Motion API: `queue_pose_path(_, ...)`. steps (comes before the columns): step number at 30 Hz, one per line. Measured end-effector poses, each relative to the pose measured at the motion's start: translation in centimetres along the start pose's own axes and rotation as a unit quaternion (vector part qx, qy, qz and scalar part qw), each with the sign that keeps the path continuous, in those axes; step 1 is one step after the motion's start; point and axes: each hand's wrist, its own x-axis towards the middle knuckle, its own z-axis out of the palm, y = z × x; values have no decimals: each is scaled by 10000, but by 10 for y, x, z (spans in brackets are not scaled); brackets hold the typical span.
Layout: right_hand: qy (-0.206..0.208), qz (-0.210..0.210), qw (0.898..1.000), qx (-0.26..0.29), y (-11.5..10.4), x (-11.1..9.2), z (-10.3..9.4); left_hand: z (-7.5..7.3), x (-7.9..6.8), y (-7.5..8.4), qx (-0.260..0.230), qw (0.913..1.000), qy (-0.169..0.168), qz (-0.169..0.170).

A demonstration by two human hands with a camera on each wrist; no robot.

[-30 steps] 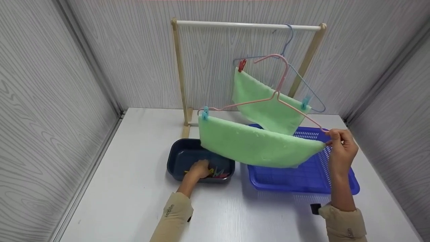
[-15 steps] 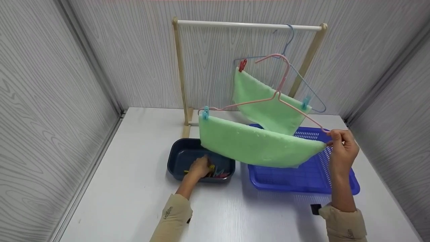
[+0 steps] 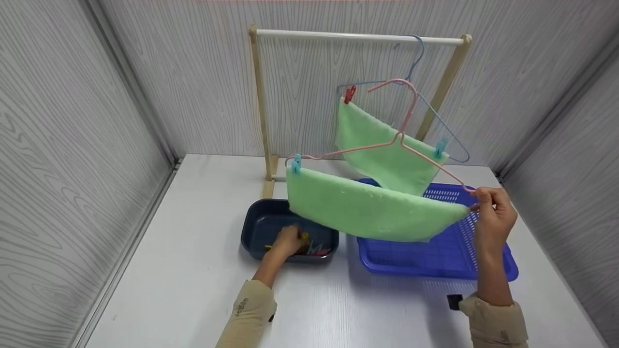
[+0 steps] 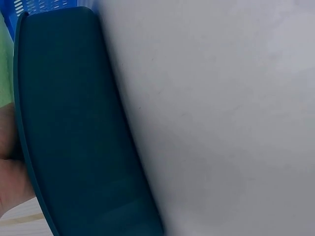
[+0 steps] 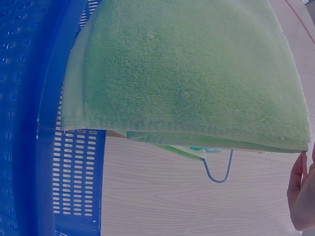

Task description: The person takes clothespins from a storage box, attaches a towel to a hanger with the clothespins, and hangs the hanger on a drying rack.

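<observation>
My right hand (image 3: 494, 215) pinches the right end of a pink hanger (image 3: 406, 113) together with the corner of a light green towel (image 3: 372, 208). At the left end, a light blue clothespin (image 3: 296, 164) clips the towel to the hanger. In the right wrist view the towel (image 5: 192, 73) hangs folded, with its corner at the fingertips. My left hand (image 3: 288, 240) reaches down into a dark blue tub (image 3: 249, 232), among several clothespins (image 3: 316, 250). A yellow clothespin (image 3: 304, 236) shows right beside its fingers. Those fingertips are hidden, so I cannot tell whether they grip a clothespin.
Behind stands a wooden rack with a white rod (image 3: 358, 35). From it hangs a blue hanger (image 3: 437, 113) bearing a second green towel (image 3: 382, 140), held by a red clothespin (image 3: 349, 94) and a light blue one. A blue basket (image 3: 416, 261) lies under the held towel.
My left hand shifts slightly inside the tub, and the yellow clothespin by its fingers has come up a little. The right hand keeps the hanger and towel almost still.
</observation>
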Motion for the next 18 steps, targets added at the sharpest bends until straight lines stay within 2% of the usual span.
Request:
queue_pose_path(4,48,73,10000,16,4,0,0,1,0,-1,-63,9999,-91,-72)
queue_pose_path(13,17,81,9999,-134,1,-1,-1,0,-1,1,236,9991,-184,-289)
queue_pose_path(18,45,134,9998,-162,2,-2,-2,-1,-2,0,821,9959,-308,-236)
